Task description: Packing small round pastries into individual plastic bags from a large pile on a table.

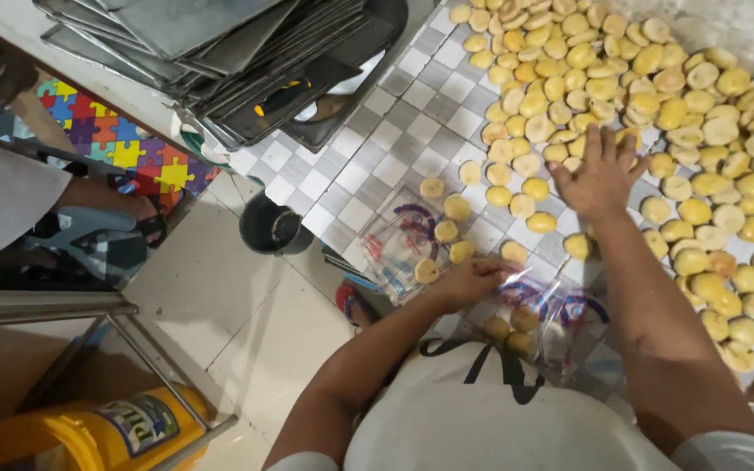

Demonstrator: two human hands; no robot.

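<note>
The work surface is a counter of grey-and-white checked tiles (368, 166), with a pale tiled floor (220, 296) below its edge to my left; my right hand (602, 174) lies flat and open, fingers spread, on the near edge of a large heap of round yellow biscuits (656, 113) that extends beyond and to the right of it; my left hand (473, 281) is closed on the mouth of a clear printed plastic bag (538, 323), which lies just below that hand against my apron and already contains several biscuits; a second clear bag (399, 240) lies flat just to the left of my left hand, with a few loose biscuits resting on it; a stack of dark metal baking trays (220, 52) sits well beyond my left hand; a yellow bucket (89, 432) stands on the floor far to its left.
</note>
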